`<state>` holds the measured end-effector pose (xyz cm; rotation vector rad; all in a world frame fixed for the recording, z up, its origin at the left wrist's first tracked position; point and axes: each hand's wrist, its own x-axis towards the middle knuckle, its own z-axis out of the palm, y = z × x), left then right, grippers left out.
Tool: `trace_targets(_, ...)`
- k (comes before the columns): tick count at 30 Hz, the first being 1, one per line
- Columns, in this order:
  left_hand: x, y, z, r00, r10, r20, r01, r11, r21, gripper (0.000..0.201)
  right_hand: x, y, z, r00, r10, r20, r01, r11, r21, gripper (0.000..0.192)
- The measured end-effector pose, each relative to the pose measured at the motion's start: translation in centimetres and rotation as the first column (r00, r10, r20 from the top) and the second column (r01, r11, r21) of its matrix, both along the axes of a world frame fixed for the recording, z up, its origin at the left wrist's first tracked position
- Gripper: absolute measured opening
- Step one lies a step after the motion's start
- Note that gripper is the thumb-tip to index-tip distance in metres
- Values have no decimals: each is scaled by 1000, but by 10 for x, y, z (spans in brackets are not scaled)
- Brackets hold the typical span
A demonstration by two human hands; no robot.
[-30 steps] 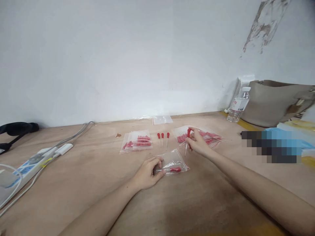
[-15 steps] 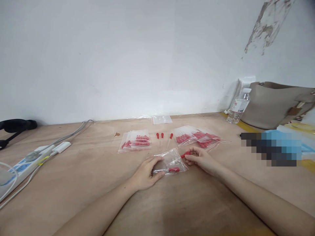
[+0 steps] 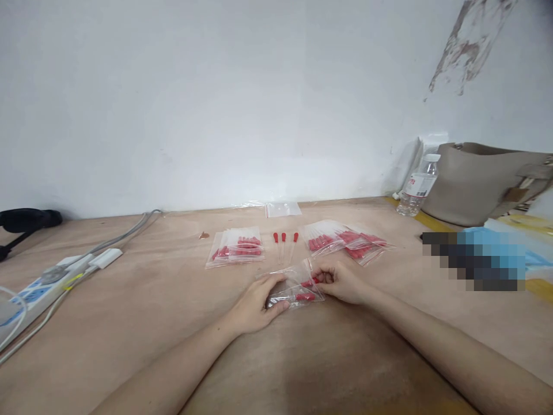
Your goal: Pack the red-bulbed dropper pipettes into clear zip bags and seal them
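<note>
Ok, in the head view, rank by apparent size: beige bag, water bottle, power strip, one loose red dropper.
1. beige bag
2. power strip, nearer the camera, so unsure
3. water bottle
4. loose red dropper

Both forearms stretch forward, left hand [image 3: 259,302] palm-down, right hand [image 3: 341,281] with fingers curled.

no legible text; water bottle [image 3: 419,185] label too small to read.

Both forearms bare to the frame edge; no sleeves visible. Left hand [image 3: 254,305] and right hand [image 3: 341,282]: no gloves, rings or watch seen. Nails short, unpainted as far as resolvable.
</note>
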<state>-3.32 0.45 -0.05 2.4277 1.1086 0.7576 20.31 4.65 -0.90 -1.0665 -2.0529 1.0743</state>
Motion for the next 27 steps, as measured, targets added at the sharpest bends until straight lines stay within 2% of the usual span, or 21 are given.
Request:
trace_targets(5,-1,1,-1,1000,-14,-24,14,1000,-15,43,-1,-2,6,988,144,50,-142,989,-36,19)
trace_targets(10,0,0,0,1000,-12,1,12,1000,-8,43,-1,-5,24,985,-48,163,37,997,70,12)
trace_targets(14,-3,0,2,998,58,-6,-58,998,11,24,-2,-10,33,969,-75,234,45,990,132,11)
trace_targets(18,-8,2,2,997,67,-23,-67,998,3,16,-2,-11,25,967,-100,233,52,978,201,11)
trace_targets(22,-10,3,0,998,66,-22,-65,998,5,29,-4,-10,11,990,47,132,-67,985,157,11)
trace_targets(25,-9,3,-2,998,66,-11,-65,998,23,31,-6,-10,10,987,133,89,-146,975,165,17)
trace_targets(27,-9,4,-1,997,76,-2,-76,997,24,27,-5,-10,13,988,84,129,-105,980,167,20)
